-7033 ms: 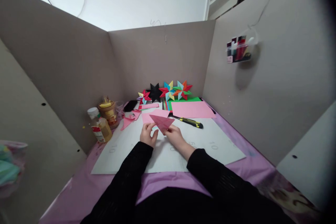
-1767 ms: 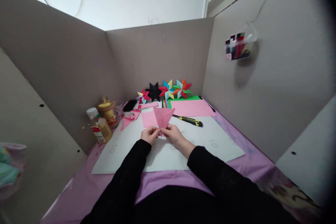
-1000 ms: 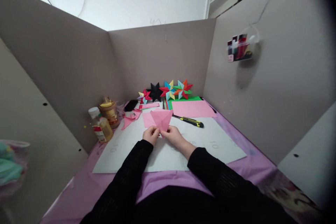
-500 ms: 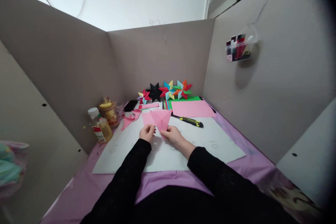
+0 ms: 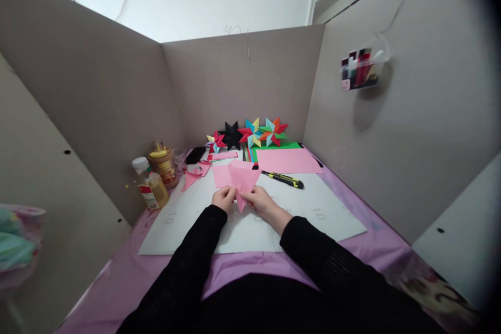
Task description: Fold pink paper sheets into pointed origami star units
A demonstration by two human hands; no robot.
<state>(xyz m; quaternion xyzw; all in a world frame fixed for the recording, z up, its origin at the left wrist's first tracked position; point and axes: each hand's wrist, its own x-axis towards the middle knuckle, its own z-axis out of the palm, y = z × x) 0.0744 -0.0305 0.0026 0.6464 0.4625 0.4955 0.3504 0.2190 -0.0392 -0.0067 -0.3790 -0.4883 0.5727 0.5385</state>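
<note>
The folded piece [image 5: 243, 177] is smooth, matt paper, like the stars [image 5: 252, 133]. The tablecloth [image 5: 258, 265] looks like thin, creased, faintly glossy plastic. The sleeves [image 5: 336, 261] are matt knitted cloth; the bottle [image 5: 157, 188] is clear and smooth, glass or plastic.

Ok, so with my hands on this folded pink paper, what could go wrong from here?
Squeezing too hard could put a stray crease in the folded pink paper, which the right hand pinches while the left hand grips its edge.
The cutter lies just beyond the right hand; a careless reach might nick you if its blade is out, which I can't tell.
Sweeping the left arm outward might tip the bottle.
</note>
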